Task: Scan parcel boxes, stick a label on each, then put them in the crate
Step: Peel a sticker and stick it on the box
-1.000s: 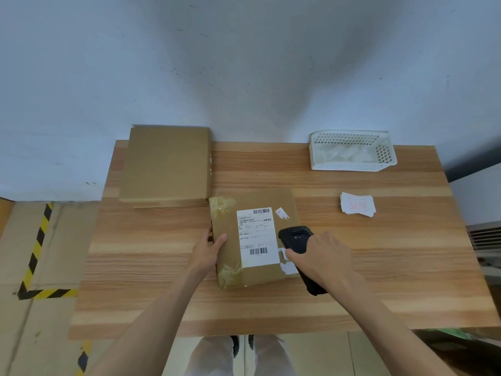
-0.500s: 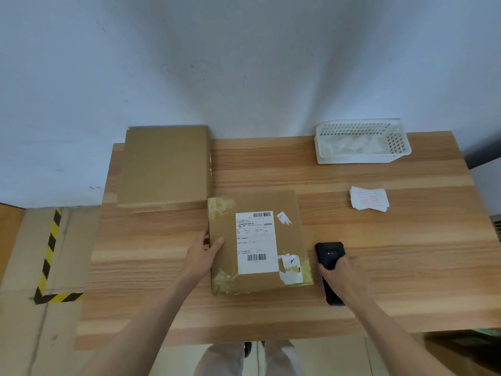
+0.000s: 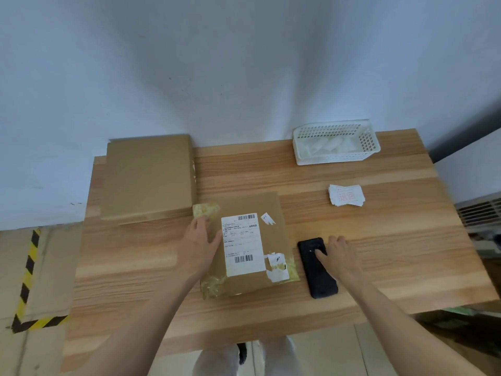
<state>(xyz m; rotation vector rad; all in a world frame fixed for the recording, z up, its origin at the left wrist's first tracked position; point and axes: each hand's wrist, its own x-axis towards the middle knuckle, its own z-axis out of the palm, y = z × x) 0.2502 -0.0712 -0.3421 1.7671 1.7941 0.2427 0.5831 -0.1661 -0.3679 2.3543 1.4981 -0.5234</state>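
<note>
A flat brown parcel box [image 3: 273,213] with a white shipping label [image 3: 242,244] lies on the wooden table [image 3: 393,253] in front of me. My left hand [image 3: 199,245] rests flat on the parcel's left edge, fingers straight. The black handheld scanner [image 3: 317,270] lies on the table just right of the parcel. My right hand [image 3: 340,257] hovers over the scanner's right side with relaxed fingers, thumb touching it, not gripping it. A small stack of white labels with red print [image 3: 346,195] sits further right and back.
A second, larger brown box [image 3: 147,176] lies at the table's back left, touching the wall. A white perforated basket [image 3: 336,142] holding white scraps stands at the back right. Yellow-black floor tape [image 3: 27,272] runs left of the table.
My right hand carried the scanner off the parcel to the right, laid it on the table and let go. My left hand slid further onto the parcel.
</note>
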